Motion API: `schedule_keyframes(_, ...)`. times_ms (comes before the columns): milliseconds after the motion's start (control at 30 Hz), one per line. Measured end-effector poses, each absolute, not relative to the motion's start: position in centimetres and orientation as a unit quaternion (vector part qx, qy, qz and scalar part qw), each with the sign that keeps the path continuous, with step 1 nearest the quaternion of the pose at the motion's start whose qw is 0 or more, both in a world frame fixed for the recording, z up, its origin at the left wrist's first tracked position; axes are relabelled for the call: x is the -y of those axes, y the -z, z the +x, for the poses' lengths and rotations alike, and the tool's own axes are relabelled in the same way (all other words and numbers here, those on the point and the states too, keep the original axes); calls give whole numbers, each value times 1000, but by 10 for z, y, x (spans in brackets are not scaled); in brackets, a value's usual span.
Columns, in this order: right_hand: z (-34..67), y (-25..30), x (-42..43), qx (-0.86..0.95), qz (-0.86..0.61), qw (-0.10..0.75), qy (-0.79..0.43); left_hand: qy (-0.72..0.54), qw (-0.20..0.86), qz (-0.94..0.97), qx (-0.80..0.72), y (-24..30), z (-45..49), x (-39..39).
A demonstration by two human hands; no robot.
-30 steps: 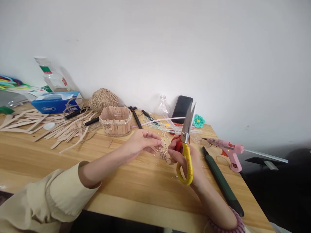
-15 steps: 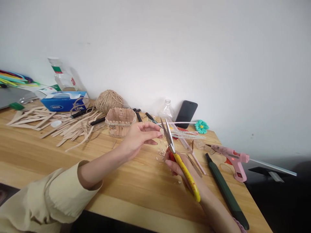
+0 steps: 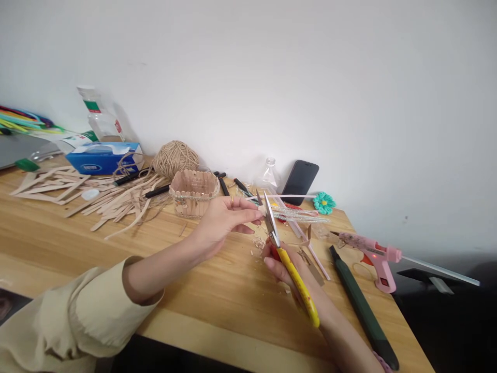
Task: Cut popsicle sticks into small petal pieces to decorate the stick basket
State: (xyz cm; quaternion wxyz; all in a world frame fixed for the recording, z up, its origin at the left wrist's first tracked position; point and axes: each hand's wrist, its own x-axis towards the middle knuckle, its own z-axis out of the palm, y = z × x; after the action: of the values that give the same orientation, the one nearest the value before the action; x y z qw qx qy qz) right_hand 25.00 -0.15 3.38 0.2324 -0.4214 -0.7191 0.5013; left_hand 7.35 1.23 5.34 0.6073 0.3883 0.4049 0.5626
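My left hand pinches a small piece of wooden stick between thumb and fingers, just above the table. My right hand grips yellow-handled scissors, whose slightly parted blades meet that piece at its tip. Small wood chips lie on the wooden table below the blades. Behind my left hand stands a small basket of wooden sticks.
Loose wooden sticks, a ball of twine and a blue tissue box lie at the back left. A phone, a clear bottle top, a teal flower, a pink glue gun and a dark green tool sit to the right.
The scissors swung down from upright to point left at the stick piece. My left hand lifted slightly and brought the piece to the blades.
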Motion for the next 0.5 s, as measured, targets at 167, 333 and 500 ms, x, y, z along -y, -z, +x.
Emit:
schedule_keyframes(167, 249, -34, 2, 721, -429, 223, -495, -557, 621, 392, -389, -51, 72, -13)
schedule_keyframes(333, 250, -33, 1, 722, -427, 227, -494, -552, 627, 396, -382, -50, 71, -14)
schedule_keyframes(500, 249, -31, 1, 725, -429, 228, -488, -551, 633, 391, -377, -50, 72, -13)
